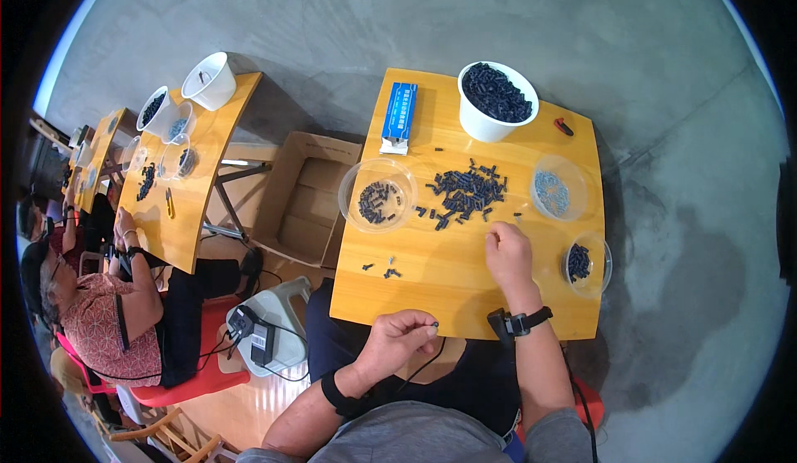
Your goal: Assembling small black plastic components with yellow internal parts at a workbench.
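My left hand (398, 345) is at the table's near edge, thumb and fingers pinching a small dark piece (435, 324). Over the table, my right hand (508, 255) has its fingers closed; whatever they may hold is hidden. Just beyond it lies a loose pile of short black cylindrical pieces (466, 191). To the left of that pile, a clear round tub (349, 202) contains similar dark pieces. A few small screw-like pieces (392, 273) lie on the tabletop between that tub and my left hand.
On the wooden table (448, 297) stand a white bucket (477, 127) full of black pieces, a blue box (401, 110), a tub of small silvery-blue parts (551, 193) and a smaller tub (579, 262). A red-handled tool (564, 127) lies far right. Left are a cardboard box (303, 197) and a seated person (108, 322).
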The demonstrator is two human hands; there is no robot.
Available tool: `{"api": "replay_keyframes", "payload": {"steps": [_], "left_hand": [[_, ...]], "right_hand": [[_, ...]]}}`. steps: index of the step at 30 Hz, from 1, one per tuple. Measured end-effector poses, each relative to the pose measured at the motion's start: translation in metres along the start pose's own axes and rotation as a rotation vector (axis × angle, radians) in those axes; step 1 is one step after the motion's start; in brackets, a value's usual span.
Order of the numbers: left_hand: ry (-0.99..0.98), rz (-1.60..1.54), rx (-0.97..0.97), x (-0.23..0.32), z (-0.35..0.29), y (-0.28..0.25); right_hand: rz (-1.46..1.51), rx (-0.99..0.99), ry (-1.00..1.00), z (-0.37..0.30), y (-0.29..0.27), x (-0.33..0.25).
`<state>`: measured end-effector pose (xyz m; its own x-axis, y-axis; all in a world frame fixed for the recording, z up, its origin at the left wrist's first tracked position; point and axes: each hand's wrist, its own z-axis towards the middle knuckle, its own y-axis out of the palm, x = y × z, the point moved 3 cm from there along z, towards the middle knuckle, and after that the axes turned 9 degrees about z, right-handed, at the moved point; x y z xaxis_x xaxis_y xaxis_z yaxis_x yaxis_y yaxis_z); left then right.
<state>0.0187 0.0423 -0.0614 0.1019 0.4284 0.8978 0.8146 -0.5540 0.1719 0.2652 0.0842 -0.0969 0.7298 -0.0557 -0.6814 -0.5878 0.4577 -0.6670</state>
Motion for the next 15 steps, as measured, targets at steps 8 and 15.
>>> {"api": "replay_keyframes", "payload": {"steps": [8, 15], "left_hand": [[-0.005, 0.032, -0.012, -0.001, 0.003, -0.005], [0.005, -0.009, -0.02, -0.001, 0.003, -0.006]], "right_hand": [[0.004, -0.079, -0.014, 0.011, 0.023, -0.014], [-0.084, -0.181, -0.098, 0.018, 0.04, -0.026]]}}
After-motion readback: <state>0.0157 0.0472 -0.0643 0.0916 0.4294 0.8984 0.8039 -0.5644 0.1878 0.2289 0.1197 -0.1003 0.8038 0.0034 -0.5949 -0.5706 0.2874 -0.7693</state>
